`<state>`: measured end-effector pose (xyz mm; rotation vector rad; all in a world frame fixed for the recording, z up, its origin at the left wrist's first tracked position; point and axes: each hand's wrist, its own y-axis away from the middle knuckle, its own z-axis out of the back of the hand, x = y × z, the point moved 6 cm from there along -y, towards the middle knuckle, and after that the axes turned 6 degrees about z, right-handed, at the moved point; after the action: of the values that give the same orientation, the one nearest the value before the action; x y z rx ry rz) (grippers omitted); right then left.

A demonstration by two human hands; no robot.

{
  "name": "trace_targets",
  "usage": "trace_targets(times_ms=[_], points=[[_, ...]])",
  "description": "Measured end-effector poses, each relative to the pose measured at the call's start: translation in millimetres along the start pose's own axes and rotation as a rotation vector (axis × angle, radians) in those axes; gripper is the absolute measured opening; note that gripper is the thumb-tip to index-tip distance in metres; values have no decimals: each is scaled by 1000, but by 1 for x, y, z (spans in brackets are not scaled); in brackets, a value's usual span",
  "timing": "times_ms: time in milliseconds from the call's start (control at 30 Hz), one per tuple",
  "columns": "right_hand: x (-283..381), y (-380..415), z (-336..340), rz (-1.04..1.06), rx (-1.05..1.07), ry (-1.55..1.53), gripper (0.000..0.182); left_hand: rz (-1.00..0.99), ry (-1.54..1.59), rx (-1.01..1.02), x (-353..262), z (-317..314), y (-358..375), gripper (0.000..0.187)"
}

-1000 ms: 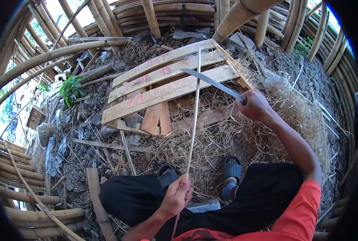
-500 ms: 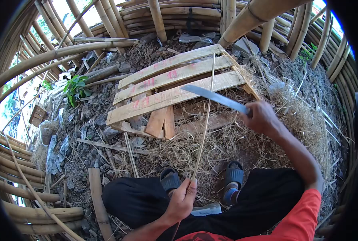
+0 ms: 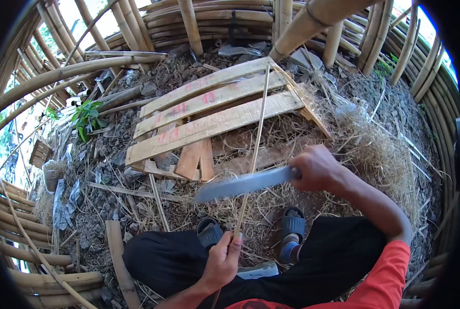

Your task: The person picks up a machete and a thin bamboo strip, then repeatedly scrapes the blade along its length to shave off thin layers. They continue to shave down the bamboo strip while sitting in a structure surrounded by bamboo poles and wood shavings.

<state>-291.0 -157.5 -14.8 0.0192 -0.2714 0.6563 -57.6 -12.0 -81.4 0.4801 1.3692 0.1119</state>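
My left hand point(image 3: 222, 261) is closed round the lower part of a long thin bamboo strip point(image 3: 255, 149), which slants up and away from me to the top of the wooden pallet point(image 3: 209, 127). In my right hand point(image 3: 315, 167) is the handle of a machete point(image 3: 245, 184), its broad blade pointing left. The blade crosses the strip a short way above my left hand. It looks slightly smeared by motion. Curly shavings point(image 3: 271, 206) cover the ground beneath.
Behind the pallet stands a wall of stacked bamboo poles point(image 3: 209, 26), with a thick pole point(image 3: 317, 26) leaning in from above. A green plant point(image 3: 87, 119) grows at left. By my left knee lies a split bamboo piece point(image 3: 120, 257). My sandalled feet point(image 3: 293, 226) rest among the shavings.
The machete has come down along the strip toward my left hand, its blade turning from pointing up-left to nearly level. My left hand keeps its hold. The whole view has shifted slightly.
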Motion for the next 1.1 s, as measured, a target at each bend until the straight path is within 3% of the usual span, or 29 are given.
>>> trace_targets(times_ms=[67, 167, 300, 400, 467, 533, 600, 667, 733, 833, 933, 967, 1000, 1067, 1100], points=[[2, -6, -5, -61, 75, -93, 7, 13, -9, -8, -3, 1, 1, 32], [-20, -5, -10, -103, -44, -49, 9, 37, -4, -34, -3, 4, 0, 30], [-50, 1, -2, -322, -61, -27, 9, 10, 87, 0, -1, -3, 2, 27], [-37, 5, 1, -283, -158, -187, 10, 15, 118, 31, -4, -4, 3, 27], [-3, 2, 3, 62, -113, -35, 11, 38, 106, 29, -6, -5, 8, 28], [-12, -6, -4, -44, 7, 40, 13, 56, 35, 5, -9, -2, 9, 30], [-56, -5, 4, -531, 75, -172, 17, 79, 68, 17, -8, -2, 10, 30], [-96, 2, 6, -531, 3, -20, 20, 61, 92, 43, -6, -4, 5, 29], [-83, 11, 5, -570, -42, -162, 18, 35, 115, 91, 1, -11, 0, 28], [-41, 6, -5, -68, -30, -29, 16, 61, 131, 129, 1, -14, 0, 29], [-87, -3, -16, -429, -4, 47, 18, 122, 140, 105, -1, -9, 0, 29], [-114, 11, -8, -752, -56, -393, 24, 154, 148, 93, -1, -9, 3, 30], [-148, 22, -14, -944, -202, -613, 26, 130, 105, 109, -3, -11, 5, 30], [-168, 40, 9, -905, -354, -421, 25, 77, 11, 147, -6, -14, 10, 30], [-175, 44, 4, -920, -388, -483, 27, 66, 38, 122, -9, -13, 7, 30]])
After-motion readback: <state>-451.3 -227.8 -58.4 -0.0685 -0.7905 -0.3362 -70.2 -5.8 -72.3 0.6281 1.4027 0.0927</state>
